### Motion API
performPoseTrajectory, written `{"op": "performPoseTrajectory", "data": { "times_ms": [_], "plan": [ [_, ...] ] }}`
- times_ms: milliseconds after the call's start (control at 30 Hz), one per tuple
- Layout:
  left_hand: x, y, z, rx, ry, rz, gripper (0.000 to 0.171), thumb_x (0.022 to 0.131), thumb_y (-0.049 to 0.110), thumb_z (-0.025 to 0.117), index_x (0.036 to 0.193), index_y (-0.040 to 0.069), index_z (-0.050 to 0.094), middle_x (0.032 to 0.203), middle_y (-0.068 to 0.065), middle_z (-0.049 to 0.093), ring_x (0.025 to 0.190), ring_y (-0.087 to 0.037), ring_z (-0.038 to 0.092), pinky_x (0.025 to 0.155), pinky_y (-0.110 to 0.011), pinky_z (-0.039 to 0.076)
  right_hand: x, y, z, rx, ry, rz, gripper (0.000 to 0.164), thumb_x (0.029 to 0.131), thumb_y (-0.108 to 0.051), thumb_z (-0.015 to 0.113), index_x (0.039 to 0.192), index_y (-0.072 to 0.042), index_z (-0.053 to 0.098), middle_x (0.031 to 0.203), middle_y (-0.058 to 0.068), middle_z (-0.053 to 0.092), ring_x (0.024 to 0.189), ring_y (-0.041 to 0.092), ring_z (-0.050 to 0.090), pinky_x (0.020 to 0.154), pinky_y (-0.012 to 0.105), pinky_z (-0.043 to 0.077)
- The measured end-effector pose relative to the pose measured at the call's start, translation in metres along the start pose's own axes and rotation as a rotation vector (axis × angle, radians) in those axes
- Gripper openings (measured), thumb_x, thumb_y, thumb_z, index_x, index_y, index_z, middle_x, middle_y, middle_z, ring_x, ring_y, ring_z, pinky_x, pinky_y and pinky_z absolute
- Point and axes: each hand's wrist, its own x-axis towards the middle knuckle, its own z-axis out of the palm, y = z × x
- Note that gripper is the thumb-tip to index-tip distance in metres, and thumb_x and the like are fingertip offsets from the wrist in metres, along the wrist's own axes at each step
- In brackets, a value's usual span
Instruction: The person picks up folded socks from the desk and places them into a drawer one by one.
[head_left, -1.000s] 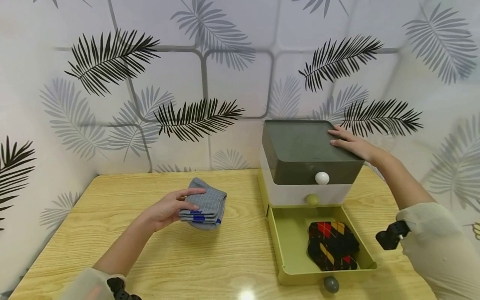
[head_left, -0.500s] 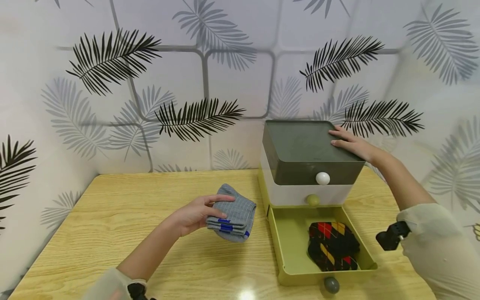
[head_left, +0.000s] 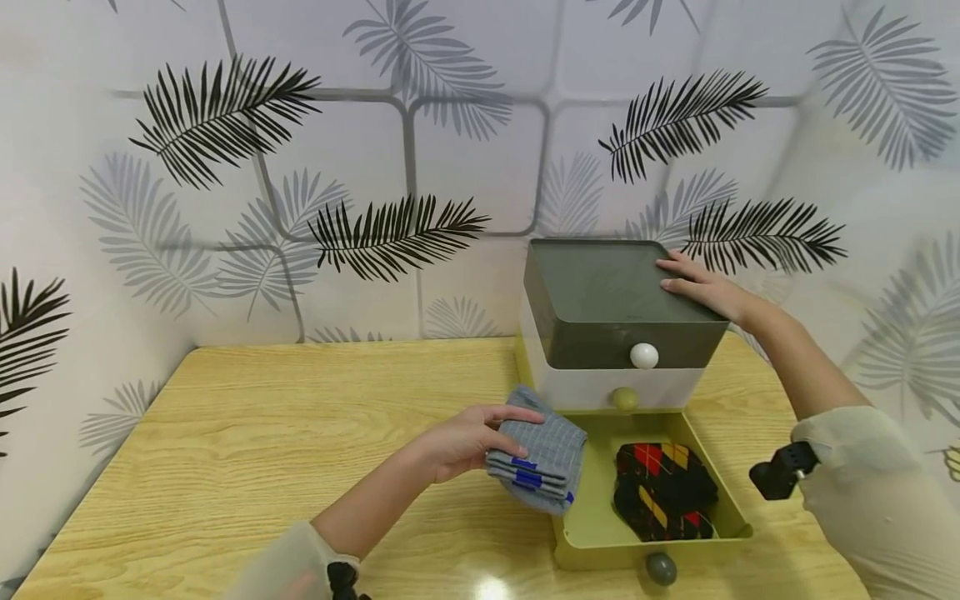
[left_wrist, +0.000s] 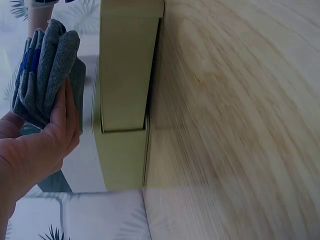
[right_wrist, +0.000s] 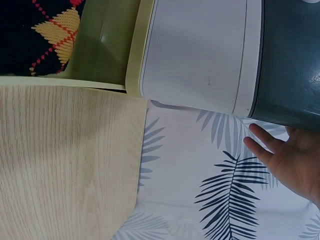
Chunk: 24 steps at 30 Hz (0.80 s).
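Note:
My left hand (head_left: 467,442) grips a folded pair of grey socks (head_left: 551,450) with blue marks, thumb and fingers on either side of the bundle. The socks hang over the left wall of the pulled-out yellow-green drawer (head_left: 588,500); in the left wrist view the bundle (left_wrist: 47,75) is held above the drawer's side (left_wrist: 127,70). Inside the drawer lie folded black argyle socks (head_left: 663,492) with red and yellow diamonds. On the right edge of the dark grey top of the drawer cabinet (head_left: 600,283) rests my right hand (head_left: 708,292), fingers extended.
Two upper drawers are closed, one with a white knob (head_left: 644,356), one with a yellow-green knob (head_left: 625,398). A grey knob (head_left: 662,568) sticks out from the open drawer's front. The wooden table (head_left: 300,417) meets a leaf-patterned wall (head_left: 465,183) behind the cabinet.
My left hand has carried the grey socks rightward across the table to the drawer's left wall. My right hand and the cabinet have stayed in place.

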Motion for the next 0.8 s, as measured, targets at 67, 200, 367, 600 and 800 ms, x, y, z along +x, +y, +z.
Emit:
{"op": "performPoseTrajectory", "data": {
  "times_ms": [67, 200, 367, 600, 800],
  "plan": [
    [0.005, -0.001, 0.007, 0.011, 0.007, 0.003, 0.045, 0.083, -0.007, 0.059, 0.127, 0.004, 0.055, 0.13, -0.013, 0.039, 0.087, -0.018, 0.056, 0.073, -0.031, 0.05, 0.0, 0.0, 0.0, 0.001, 0.0, -0.002, 0.062, 0.099, -0.034, 0.04, 0.147, -0.005, 0.013, 0.15, 0.014, -0.013, 0.133, 0.04, -0.012, 0.098, 0.064, 0.004],
    [0.015, -0.004, 0.02, 0.02, 0.03, 0.023, 0.045, 0.083, -0.008, 0.059, 0.126, 0.004, 0.056, 0.114, -0.011, 0.052, 0.08, -0.016, 0.058, 0.07, -0.03, 0.05, 0.001, 0.0, 0.0, 0.007, 0.001, -0.003, 0.062, 0.099, -0.033, 0.04, 0.147, -0.005, 0.013, 0.15, 0.014, -0.013, 0.133, 0.039, -0.012, 0.098, 0.064, 0.004],
    [0.023, -0.01, 0.034, 0.007, 0.046, 0.015, 0.044, 0.082, -0.01, 0.059, 0.124, 0.003, 0.057, 0.099, -0.01, 0.058, 0.076, -0.016, 0.058, 0.065, -0.029, 0.05, 0.002, 0.001, 0.0, 0.017, 0.003, -0.005, 0.062, 0.099, -0.033, 0.04, 0.147, -0.005, 0.013, 0.15, 0.014, -0.013, 0.133, 0.039, -0.012, 0.098, 0.064, 0.005],
    [0.03, -0.015, 0.052, -0.048, 0.116, 0.002, 0.043, 0.082, -0.011, 0.059, 0.123, 0.003, 0.058, 0.1, -0.009, 0.058, 0.072, -0.014, 0.057, 0.062, -0.027, 0.049, 0.002, 0.0, 0.0, -0.001, -0.003, -0.001, 0.063, 0.098, -0.036, 0.04, 0.147, -0.006, 0.014, 0.15, 0.013, -0.013, 0.133, 0.038, -0.013, 0.098, 0.064, 0.003],
    [0.036, -0.021, 0.071, -0.035, 0.166, 0.02, 0.042, 0.083, -0.01, 0.059, 0.122, 0.002, 0.056, 0.113, -0.01, 0.05, 0.069, -0.012, 0.054, 0.062, -0.026, 0.048, 0.0, -0.001, 0.0, 0.005, -0.004, 0.003, 0.063, 0.098, -0.035, 0.04, 0.147, -0.006, 0.013, 0.15, 0.013, -0.014, 0.133, 0.038, -0.014, 0.098, 0.064, 0.003]
  ]
}}
